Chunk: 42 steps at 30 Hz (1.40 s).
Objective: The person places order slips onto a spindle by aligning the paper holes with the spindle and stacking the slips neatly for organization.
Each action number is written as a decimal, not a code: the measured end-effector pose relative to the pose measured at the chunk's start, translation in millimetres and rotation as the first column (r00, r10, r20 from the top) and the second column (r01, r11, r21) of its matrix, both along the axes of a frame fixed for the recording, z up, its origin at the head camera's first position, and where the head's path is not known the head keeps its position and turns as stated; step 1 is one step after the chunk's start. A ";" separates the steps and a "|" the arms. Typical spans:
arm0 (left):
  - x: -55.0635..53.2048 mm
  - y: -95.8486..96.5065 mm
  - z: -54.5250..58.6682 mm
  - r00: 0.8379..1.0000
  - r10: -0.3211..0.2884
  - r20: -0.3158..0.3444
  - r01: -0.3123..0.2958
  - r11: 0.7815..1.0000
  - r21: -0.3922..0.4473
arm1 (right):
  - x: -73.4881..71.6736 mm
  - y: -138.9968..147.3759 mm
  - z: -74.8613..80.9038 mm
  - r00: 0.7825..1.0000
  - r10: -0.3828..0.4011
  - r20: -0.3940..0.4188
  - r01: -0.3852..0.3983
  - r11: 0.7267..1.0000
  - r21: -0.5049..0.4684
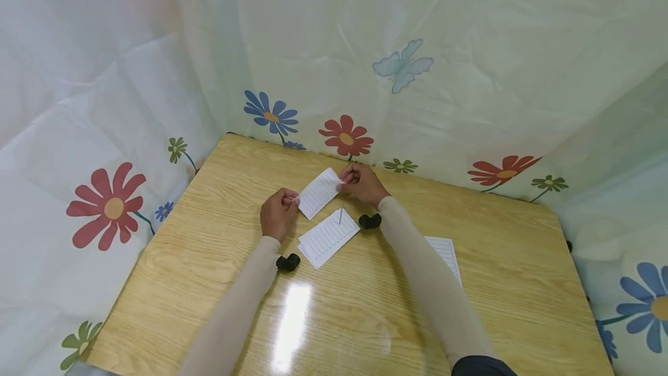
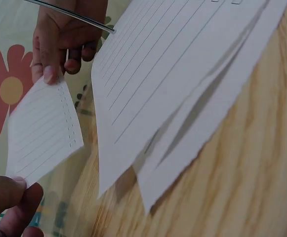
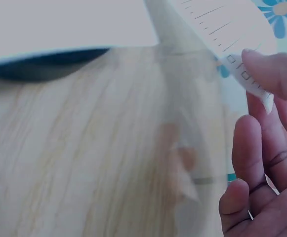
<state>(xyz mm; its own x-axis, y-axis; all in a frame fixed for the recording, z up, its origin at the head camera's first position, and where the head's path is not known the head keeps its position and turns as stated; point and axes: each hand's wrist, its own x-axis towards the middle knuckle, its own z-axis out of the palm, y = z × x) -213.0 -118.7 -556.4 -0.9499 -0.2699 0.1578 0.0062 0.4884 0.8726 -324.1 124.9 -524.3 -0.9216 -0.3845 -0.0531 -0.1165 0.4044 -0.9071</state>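
Observation:
Both hands hold one lined paper slip [image 1: 319, 193] raised above the table. My left hand [image 1: 278, 213] pinches its left corner between thumb and finger, and my right hand [image 1: 363, 184] pinches the opposite corner. In the left wrist view the slip [image 2: 44, 123] is spread between the two hands. Just in front of it, lined slips [image 1: 329, 238] are skewered on a thin upright metal spike [image 1: 341, 213]. The spike [image 2: 79, 19] passes through the top sheet, and a second slip's edge shows underneath. A dark curved base [image 3: 49, 66] peeks from under the paper in the right wrist view.
More lined paper [image 1: 445, 254] lies on the wooden table [image 1: 209, 283] to the right, partly covered by the right forearm. A flower-print curtain [image 1: 459, 74] surrounds the table's back and sides. Black wrist cameras [image 1: 288, 262] sit at both wrists.

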 end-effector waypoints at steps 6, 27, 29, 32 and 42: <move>1.0 0.1 1.5 0.999 -0.021 -0.030 0.023 0.997 0.073 | 2.7 4.6 6.9 1.000 -0.015 0.006 0.015 0.998 -0.060; 8.4 1.1 34.0 0.982 -0.013 -0.191 0.048 0.983 0.178 | 18.8 18.9 39.4 0.991 0.030 -0.131 -0.036 0.999 -0.039; 9.3 0.1 37.0 0.981 -0.013 -0.193 0.048 0.983 0.179 | 19.4 18.3 42.5 0.990 0.031 -0.140 -0.037 0.998 -0.041; 10.8 -1.3 41.6 0.980 -0.016 -0.201 0.053 0.983 0.178 | 20.4 17.9 46.7 0.987 0.031 -0.159 -0.037 0.998 -0.040; 20.9 -5.6 64.4 0.970 -0.018 -0.244 0.060 0.984 0.167 | 29.4 12.2 67.5 0.979 0.031 -0.200 -0.049 0.995 -0.086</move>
